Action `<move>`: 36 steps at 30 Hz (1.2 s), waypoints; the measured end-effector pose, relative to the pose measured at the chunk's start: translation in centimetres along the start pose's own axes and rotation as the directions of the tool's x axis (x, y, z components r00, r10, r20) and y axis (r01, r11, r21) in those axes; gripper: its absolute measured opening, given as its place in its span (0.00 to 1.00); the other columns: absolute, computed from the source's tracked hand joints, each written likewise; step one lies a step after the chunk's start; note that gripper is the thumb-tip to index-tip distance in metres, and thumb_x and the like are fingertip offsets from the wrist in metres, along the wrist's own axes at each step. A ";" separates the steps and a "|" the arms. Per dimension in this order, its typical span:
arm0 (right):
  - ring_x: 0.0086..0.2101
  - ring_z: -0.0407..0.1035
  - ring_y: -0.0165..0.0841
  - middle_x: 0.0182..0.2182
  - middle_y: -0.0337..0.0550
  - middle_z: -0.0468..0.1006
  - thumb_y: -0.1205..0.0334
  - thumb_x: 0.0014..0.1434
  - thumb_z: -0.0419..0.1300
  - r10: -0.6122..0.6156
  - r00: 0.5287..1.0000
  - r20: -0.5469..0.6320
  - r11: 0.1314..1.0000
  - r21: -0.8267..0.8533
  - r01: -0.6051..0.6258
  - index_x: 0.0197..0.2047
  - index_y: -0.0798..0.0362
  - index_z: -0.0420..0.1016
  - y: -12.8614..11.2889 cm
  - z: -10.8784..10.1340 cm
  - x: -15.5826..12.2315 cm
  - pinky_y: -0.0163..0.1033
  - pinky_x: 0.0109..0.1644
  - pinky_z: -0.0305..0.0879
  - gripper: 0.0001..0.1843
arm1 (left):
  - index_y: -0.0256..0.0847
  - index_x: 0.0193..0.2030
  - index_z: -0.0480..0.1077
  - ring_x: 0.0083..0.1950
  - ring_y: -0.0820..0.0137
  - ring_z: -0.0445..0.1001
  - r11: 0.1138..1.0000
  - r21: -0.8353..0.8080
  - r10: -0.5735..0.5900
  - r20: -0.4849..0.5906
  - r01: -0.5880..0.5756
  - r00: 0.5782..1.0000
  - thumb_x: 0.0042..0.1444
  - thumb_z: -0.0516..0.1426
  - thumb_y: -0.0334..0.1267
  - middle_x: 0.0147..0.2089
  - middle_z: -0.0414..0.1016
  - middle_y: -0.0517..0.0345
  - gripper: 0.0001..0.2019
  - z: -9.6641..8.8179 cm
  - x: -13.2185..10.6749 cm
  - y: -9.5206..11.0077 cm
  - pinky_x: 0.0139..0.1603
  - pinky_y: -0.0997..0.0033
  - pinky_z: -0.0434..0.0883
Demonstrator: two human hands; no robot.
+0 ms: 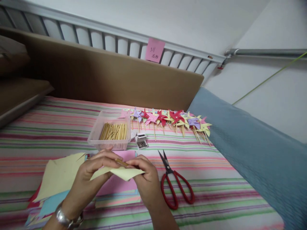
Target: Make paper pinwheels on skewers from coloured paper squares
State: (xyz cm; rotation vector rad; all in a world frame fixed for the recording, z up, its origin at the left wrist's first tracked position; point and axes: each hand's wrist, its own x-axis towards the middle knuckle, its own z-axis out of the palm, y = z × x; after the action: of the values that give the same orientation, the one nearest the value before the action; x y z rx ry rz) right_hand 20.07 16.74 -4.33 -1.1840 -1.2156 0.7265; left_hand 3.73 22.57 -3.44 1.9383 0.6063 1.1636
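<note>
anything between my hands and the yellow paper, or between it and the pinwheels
Nothing visible separates the left hand or right hand from the yellow paper. Toward the pinwheels, the small open box sits on the striped cloth, roughly in line.

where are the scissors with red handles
In the head view, the scissors lie on the striped cloth just right of the person's right hand, blades pointing away toward the pinwheels.

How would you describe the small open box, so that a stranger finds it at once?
On the striped cloth, find the clear plastic box with wooden sticks. Right of it in the picture, below the pinwheels, sits the small open box. Unlike its neighbour, it is tiny and holds dark metallic bits.
</note>
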 end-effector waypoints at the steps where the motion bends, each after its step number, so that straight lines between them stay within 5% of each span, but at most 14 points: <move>1: 0.31 0.68 0.28 0.27 0.35 0.73 0.76 0.51 0.60 -0.002 1.000 -0.002 1.000 0.001 0.002 0.32 0.49 0.79 0.0 0.0 0.0 0.31 0.34 0.62 0.12 | 0.50 0.36 0.73 0.45 0.70 0.73 1.000 0.001 0.002 0.001 -0.002 1.000 0.54 0.57 0.30 0.39 0.77 0.65 0.08 0.0 0.0 0.0 0.62 0.64 0.57; 15: 0.31 0.68 0.28 0.28 0.36 0.74 0.78 0.50 0.60 -0.008 1.000 0.002 1.000 -0.016 0.008 0.32 0.49 0.79 0.0 0.1 0.1 0.31 0.34 0.62 0.14 | 0.50 0.36 0.74 0.45 0.71 0.73 1.000 -0.006 -0.013 -0.008 0.013 1.000 0.54 0.58 0.31 0.39 0.77 0.65 0.08 0.2 0.0 -0.3 0.61 0.66 0.57; 21: 0.30 0.68 0.28 0.27 0.36 0.73 0.76 0.49 0.62 -0.039 0.999 -0.023 0.999 0.000 0.039 0.32 0.48 0.79 0.0 0.0 0.0 0.31 0.33 0.62 0.12 | 0.49 0.33 0.74 0.45 0.70 0.73 0.991 -0.088 -0.106 -0.048 0.101 0.993 0.53 0.60 0.31 0.39 0.76 0.62 0.06 0.3 -0.1 -0.5 0.49 0.72 0.67; 36: 0.27 0.69 0.29 0.25 0.38 0.72 0.72 0.51 0.62 -0.053 0.998 -0.040 0.997 0.054 0.055 0.33 0.48 0.81 0.0 0.0 0.1 0.32 0.30 0.63 0.10 | 0.46 0.28 0.75 0.41 0.62 0.75 0.966 -0.174 -0.208 -0.081 0.192 0.975 0.50 0.61 0.36 0.35 0.78 0.56 0.02 0.6 -0.2 -0.4 0.63 0.50 0.54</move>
State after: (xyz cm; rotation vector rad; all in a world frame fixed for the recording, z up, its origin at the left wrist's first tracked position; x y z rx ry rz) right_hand 20.06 16.87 -4.25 -1.1112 -1.1835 0.6896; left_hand 4.15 22.45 -4.02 1.6471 0.7167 1.1478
